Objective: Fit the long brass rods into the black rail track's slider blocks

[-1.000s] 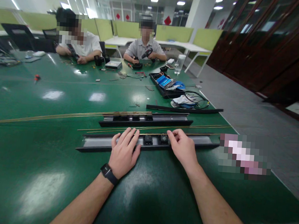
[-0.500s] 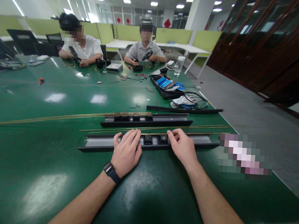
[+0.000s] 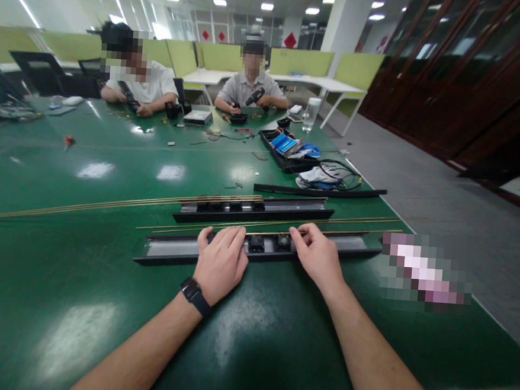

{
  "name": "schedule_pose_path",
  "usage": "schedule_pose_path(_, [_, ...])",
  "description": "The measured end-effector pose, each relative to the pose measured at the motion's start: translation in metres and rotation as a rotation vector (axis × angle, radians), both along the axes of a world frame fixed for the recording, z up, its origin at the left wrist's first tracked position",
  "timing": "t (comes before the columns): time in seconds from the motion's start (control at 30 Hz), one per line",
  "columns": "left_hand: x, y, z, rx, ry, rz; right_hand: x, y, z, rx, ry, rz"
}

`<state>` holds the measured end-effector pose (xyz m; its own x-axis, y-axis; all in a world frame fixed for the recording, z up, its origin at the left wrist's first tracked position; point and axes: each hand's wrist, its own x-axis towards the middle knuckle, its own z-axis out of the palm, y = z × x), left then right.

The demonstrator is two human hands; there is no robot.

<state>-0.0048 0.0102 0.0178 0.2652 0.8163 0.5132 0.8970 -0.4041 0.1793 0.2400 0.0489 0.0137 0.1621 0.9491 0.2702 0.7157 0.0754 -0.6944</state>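
Black rail (image 3: 171, 249) lengthwise left-right under both hands (image 3: 268, 261)

Your left hand (image 3: 220, 262) (watch on wrist) has curled its fingers slightly on the long black metal rail (image 3: 256, 247).

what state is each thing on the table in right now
near track: flat on the green table, open side up
left hand: palm down on the near track
right hand: fingers pinched at its far edge
far track: flat, untouched
brass rods: lying loose
tray: holding blue parts
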Motion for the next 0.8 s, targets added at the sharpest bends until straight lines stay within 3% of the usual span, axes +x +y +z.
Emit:
schedule_pose_path(0.4, [0.001,-0.003,-0.015,0.046,-0.059,0.005,0.001,-0.001,0.002,-0.020,-0.025,0.004])
schedule_pose_path(0.8, [-0.001,-0.004,-0.020,0.048,-0.044,0.022,0.002,-0.002,0.002,-0.016,-0.053,0.027])
